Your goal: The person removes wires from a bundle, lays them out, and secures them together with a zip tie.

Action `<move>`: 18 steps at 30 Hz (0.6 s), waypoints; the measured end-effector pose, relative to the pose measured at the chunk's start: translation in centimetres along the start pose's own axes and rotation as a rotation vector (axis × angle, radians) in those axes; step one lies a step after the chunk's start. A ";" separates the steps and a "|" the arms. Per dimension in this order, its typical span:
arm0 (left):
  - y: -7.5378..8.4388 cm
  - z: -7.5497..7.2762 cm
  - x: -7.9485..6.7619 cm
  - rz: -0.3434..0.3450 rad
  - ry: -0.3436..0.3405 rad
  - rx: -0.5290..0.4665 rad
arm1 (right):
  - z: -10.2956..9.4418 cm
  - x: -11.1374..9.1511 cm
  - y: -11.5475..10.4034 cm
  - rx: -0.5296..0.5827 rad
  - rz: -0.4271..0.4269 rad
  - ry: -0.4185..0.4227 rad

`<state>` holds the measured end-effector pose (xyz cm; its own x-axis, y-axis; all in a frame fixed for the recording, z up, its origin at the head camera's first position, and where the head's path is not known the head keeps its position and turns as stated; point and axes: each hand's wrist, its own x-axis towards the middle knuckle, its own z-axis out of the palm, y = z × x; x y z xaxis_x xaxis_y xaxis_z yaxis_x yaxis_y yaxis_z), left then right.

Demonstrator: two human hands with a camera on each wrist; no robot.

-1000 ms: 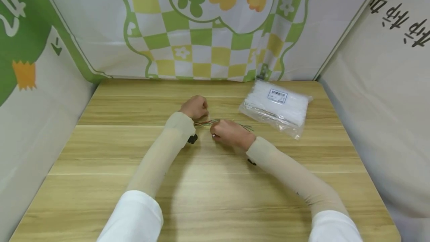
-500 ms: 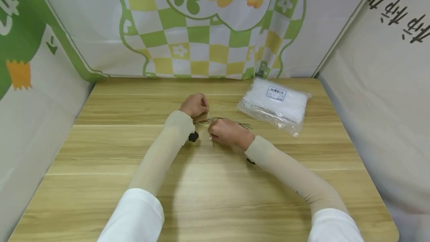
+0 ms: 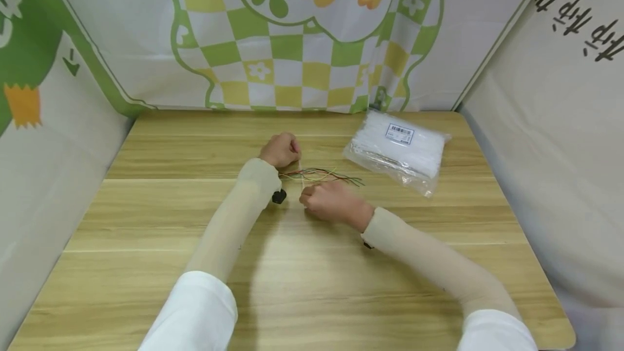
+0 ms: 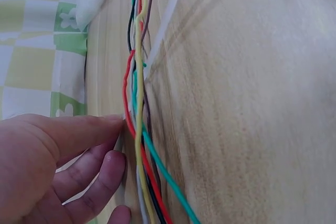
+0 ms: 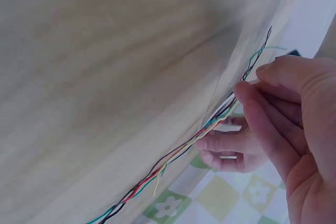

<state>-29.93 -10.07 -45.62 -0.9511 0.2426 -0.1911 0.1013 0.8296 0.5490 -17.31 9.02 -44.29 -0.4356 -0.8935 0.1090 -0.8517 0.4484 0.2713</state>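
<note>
A loose bundle of thin coloured wires, red, yellow, green, black and grey among them, lies across the wooden table. A white cable tie runs crosswise to the bundle and seems to go beneath it in the left wrist view. On the far side, my left hand pinches one end of the tie between thumb and forefinger, close against the wires. My right hand pinches the other part of the tie on the near side, as the right wrist view shows. My left forearm hides the bundle's left end.
A clear plastic bag packed with white cable ties and bearing a barcode label lies at the back right. Behind the table hangs a checked, flowered curtain. Pale fabric walls close in both sides.
My right hand has drawn slightly toward me, away from the wires, so more of the bundle and tie shows. The left hand stays nearly in place. The head view has shifted a little.
</note>
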 end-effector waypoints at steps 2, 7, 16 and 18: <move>0.0 0.0 -0.1 -0.001 0.000 -0.005 | -0.1 -0.3 -0.3 -0.007 -0.009 0.009; 0.0 -0.1 -0.1 0.001 -0.004 -0.017 | -0.3 -1.1 -0.8 0.058 0.017 0.047; -0.1 0.0 0.0 0.008 -0.004 -0.030 | -0.5 -1.8 -1.2 0.196 0.117 0.167; -0.1 0.1 0.0 0.010 0.000 -0.028 | -0.5 -1.8 -1.1 0.228 0.147 0.183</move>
<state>-29.94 -10.14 -45.78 -0.9500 0.2509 -0.1858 0.1026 0.8129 0.5733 -15.39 10.14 -44.33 -0.5166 -0.7995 0.3063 -0.8361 0.5482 0.0207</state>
